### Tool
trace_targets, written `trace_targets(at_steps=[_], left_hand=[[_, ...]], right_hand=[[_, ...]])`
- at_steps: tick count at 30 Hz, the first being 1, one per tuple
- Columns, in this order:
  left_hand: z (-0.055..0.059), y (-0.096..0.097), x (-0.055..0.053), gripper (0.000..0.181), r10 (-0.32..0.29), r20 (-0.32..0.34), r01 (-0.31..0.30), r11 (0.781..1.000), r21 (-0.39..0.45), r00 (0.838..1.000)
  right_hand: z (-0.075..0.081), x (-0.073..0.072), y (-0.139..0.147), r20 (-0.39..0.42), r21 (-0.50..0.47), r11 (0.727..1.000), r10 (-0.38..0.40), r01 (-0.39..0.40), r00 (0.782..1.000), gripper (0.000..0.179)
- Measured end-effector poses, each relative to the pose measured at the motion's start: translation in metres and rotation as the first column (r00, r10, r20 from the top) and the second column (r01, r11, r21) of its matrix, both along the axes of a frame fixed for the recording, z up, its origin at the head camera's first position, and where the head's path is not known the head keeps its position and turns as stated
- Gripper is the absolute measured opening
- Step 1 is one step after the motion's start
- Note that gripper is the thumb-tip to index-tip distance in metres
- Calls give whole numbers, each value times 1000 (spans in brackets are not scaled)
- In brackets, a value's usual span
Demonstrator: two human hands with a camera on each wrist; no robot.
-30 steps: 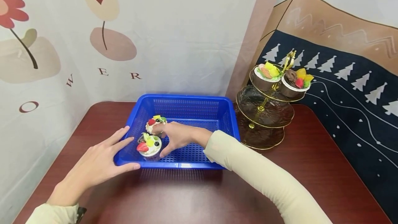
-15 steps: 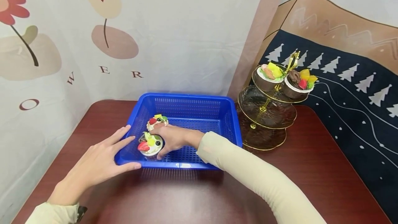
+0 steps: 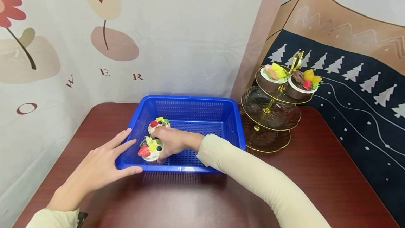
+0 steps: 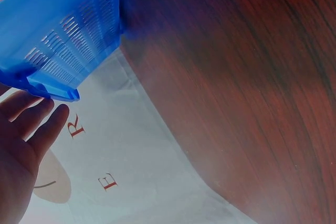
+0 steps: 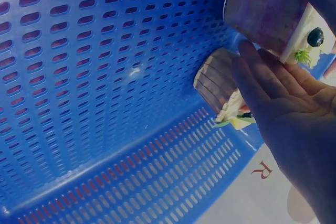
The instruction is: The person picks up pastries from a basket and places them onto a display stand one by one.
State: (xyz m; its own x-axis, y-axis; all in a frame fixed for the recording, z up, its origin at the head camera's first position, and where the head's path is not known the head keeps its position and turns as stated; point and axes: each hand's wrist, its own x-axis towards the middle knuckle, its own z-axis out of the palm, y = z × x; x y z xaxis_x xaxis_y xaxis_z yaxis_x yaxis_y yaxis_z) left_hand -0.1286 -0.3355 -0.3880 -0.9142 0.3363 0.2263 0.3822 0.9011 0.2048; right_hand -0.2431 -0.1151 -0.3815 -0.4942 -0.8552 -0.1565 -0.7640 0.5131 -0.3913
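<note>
Inside a blue plastic basket (image 3: 193,98) stand two dessert cups topped with cream and fruit. My right hand (image 3: 172,141) holds the nearer dessert cup (image 3: 148,153), which has a strawberry slice and a dark berry on its cream. In the right wrist view the thumb lies on one side of this cup (image 5: 265,9) and the fingers on the other. The farther dessert cup (image 5: 216,80) sits just beyond those fingers, by the basket's left wall. My left hand (image 3: 99,163) rests at the basket's left rim with its fingers spread.
On the right stands a three-tier glass stand (image 3: 270,117) with gold edges. Its top tier bears a fruit-topped cup (image 3: 272,76) and a chocolate cup (image 3: 300,85). A printed cloth (image 3: 190,45) hangs behind the brown table (image 3: 190,200).
My right hand has moved left and toward the near side, and its thumb and fingers have closed around the nearer dessert cup, which now tilts slightly. The left hand has stayed at the rim.
</note>
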Motion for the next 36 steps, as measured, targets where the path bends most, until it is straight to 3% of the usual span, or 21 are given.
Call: trace_targets(at_steps=[4,10,13,18,24,36], left_hand=[[0,0,0,88,5,10,-5,1000,-2,1000],[1,-1,2,89,8,17,-8,1000,-5,1000],[2,-1,2,88,12,23,-12,1000,-8,1000],[2,0,2,89,20,31,-19,1000,-12,999],[2,1,1,87,11,21,-10,1000,-9,1000],[2,1,1,88,7,14,-7,1000,-10,1000]], right_hand=[[4,2,4,18,-24,1000,7,-7,1000,70],[19,6,17,159,-111,993,-27,45,987,70],[30,9,25,184,-167,984,-27,59,983,71],[51,16,43,169,-271,960,-18,64,986,70],[70,24,69,131,-371,922,-70,114,989,68],[74,36,122,86,-487,827,-275,282,957,78]])
